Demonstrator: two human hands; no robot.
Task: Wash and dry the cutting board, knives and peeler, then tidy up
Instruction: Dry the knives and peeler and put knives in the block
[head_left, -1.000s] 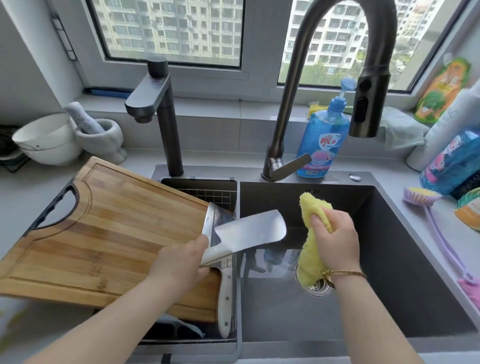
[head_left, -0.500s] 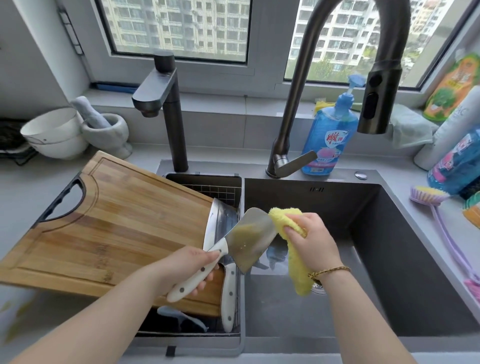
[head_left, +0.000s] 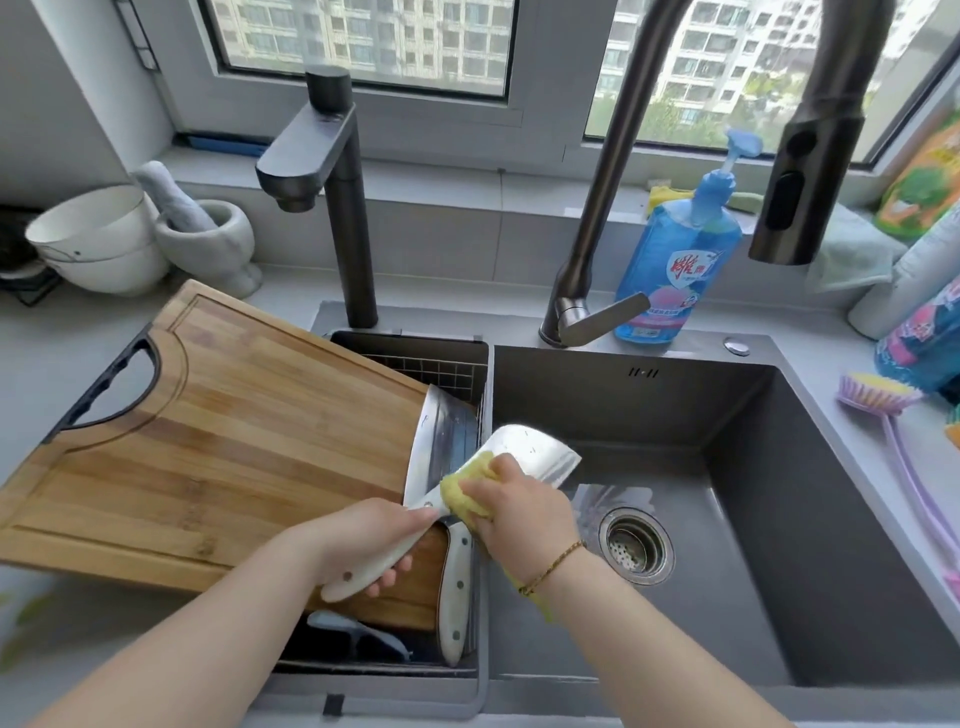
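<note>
Wiping the cleaver (head_left: 535, 454) is the step in hand. Your left hand (head_left: 374, 540) is wrapped round its white handle, holding it over the wall between basket (head_left: 410, 340) and sink (head_left: 623, 400), blade pointing away and to the right. Your right hand (head_left: 519, 514) pinches the yellow cloth (head_left: 467, 488) against the blade, close to the handle. No water runs, so I judge this a drying pass, though the cloth could be soapy.

Next, draw the cloth out toward the tip, along the flat and clear of the edge, then turn the blade for its other face.

A second knife (head_left: 453, 582) lies in the basket, its blade leaning on the board (head_left: 234, 441), which rests tilted from counter to basket. The pale blue tool (head_left: 353, 631) under the board may be the peeler.
</note>
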